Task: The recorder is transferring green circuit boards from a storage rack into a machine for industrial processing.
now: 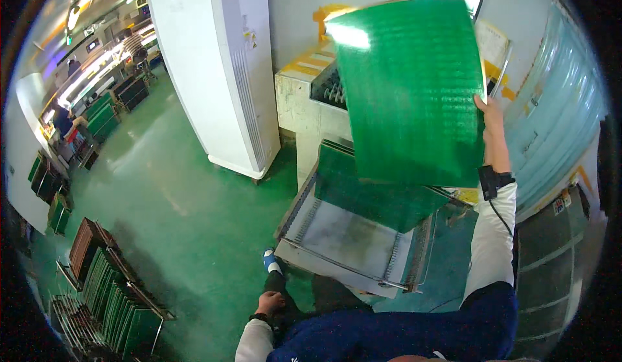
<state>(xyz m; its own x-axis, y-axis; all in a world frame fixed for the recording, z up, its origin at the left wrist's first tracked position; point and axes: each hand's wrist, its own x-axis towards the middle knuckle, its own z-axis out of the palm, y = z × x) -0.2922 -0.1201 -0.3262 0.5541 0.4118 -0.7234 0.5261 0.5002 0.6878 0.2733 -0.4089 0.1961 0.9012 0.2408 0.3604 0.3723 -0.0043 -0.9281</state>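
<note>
My right hand (492,125) is raised and grips the right edge of a large green board (408,90), holding it up tilted in front of a machine. Below it, another green board (369,193) lies on a metal tray (343,239) that slopes out of the machine. My left hand (270,302) hangs low beside my leg, fingers loosely curled, holding nothing. A black band sits on my right wrist with a cable running down the white sleeve.
A tall white cabinet (214,70) stands on the green floor (181,200) to the left. Racks (110,291) of upright green boards stand at lower left. A beige machine (304,96) with yellow markings is behind the tray. People work at distant benches upper left.
</note>
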